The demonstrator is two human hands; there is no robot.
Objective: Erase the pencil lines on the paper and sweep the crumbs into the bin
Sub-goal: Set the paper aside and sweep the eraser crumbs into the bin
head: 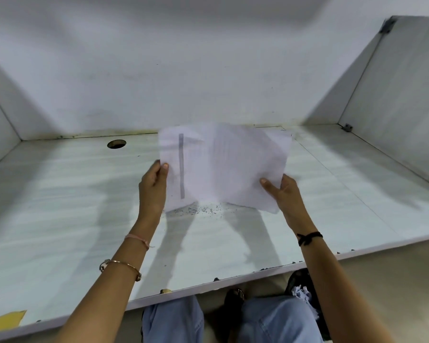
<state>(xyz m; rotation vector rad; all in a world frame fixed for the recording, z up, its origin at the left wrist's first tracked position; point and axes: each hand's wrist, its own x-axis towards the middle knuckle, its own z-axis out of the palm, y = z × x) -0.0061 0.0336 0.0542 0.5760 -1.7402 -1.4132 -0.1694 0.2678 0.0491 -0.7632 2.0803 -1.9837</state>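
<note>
in the centre of the frame, the paper (223, 164) is hanging blurred above the table (60, 206), the left hand (154, 184) pinching its left edge and the right hand (282, 196) gripping its lower right corner. the crumbs (198, 210) are lying just beneath it, and the bin (305, 293) is sitting at lower right, under the table edge.
</note>
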